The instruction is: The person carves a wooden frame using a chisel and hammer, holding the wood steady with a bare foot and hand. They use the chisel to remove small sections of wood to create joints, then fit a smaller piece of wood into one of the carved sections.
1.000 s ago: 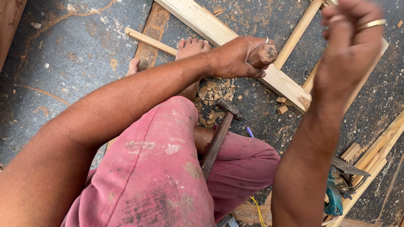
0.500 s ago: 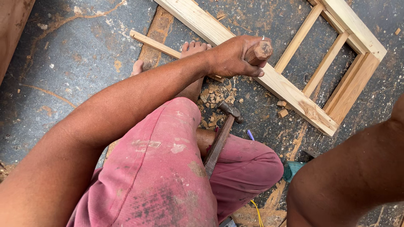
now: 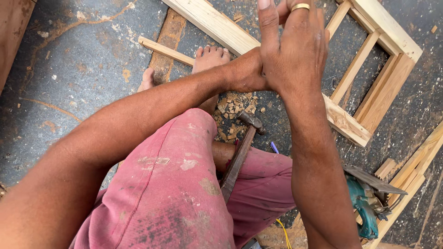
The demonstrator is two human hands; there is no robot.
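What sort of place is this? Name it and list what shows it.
Most likely a small carpentry workshop, worked on the floor. A bare wooden frame lies on the sawdust-strewn concrete floor, wood chips sit by the person's foot, and a hammer and a teal power saw lie close by.

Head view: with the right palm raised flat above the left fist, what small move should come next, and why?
Probably bring the right hand down onto whatever the left hand grips over the wooden frame; the tool itself is hidden. The hammer lies untouched across the lap.
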